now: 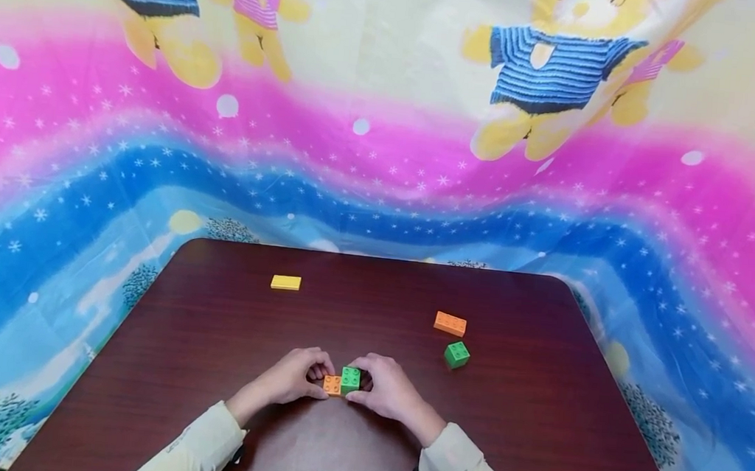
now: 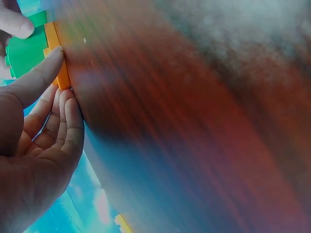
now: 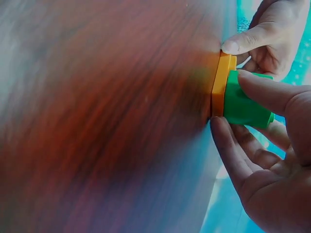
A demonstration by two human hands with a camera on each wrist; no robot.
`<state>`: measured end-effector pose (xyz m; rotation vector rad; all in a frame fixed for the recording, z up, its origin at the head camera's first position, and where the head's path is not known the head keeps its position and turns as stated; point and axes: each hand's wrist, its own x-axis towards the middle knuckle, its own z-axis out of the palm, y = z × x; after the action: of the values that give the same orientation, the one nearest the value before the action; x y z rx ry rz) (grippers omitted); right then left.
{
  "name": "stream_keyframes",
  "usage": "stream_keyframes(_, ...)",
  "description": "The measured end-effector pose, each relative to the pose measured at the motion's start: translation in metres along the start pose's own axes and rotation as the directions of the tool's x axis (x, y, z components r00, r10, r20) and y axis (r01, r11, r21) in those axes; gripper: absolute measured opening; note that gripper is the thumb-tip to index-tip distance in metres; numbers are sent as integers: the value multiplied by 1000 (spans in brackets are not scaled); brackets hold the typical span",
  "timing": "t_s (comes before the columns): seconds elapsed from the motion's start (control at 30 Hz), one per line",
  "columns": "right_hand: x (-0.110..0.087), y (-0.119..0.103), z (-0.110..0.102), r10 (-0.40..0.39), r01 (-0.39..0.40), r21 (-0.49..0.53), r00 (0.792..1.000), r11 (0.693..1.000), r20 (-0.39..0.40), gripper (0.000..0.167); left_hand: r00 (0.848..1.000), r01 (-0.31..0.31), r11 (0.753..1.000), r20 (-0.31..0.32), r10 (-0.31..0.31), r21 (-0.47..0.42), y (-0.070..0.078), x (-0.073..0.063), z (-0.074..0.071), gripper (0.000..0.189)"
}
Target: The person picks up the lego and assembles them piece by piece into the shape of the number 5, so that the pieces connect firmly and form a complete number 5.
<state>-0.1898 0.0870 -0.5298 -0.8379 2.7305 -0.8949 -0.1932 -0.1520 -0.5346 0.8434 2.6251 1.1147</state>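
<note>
Near the front middle of the table, a flat orange brick (image 1: 332, 385) lies with a taller green brick (image 1: 350, 379) on its right-hand part. My left hand (image 1: 296, 377) pinches the orange brick's exposed end between thumb and fingers. From the other side, my right hand (image 1: 392, 388) holds the green brick, its thumb against the near face. In the right wrist view the green brick (image 3: 248, 104) stands on the orange brick (image 3: 221, 85), and one right fingertip touches the orange edge. Whether the two are fully pressed together, I cannot tell.
Toward the back left of the dark wooden table (image 1: 174, 367) lies a flat yellow brick (image 1: 286, 282). Another orange brick (image 1: 450, 324) and a second green brick (image 1: 457, 354) sit right of my hands. A printed cloth (image 1: 369, 168) hangs around the table's far and side edges.
</note>
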Motion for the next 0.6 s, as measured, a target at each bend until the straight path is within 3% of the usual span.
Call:
stream_keyframes(0.27,-8,5,-30,-18,17,36,999,999,39,52,1000,3,1000,2,-3,15,-2,0,1,28)
stream_keyframes(0.43,-9,17,-59,2,0,21,998,1000,-70,45,1000,0,1000,-2,0,18,-3,0,1,28)
stream_keyframes(0.6,-9,40,-88,76,-67,55,983,996,-169,43,1000,-1,1000,-2,1,21,-2,0,1,28)
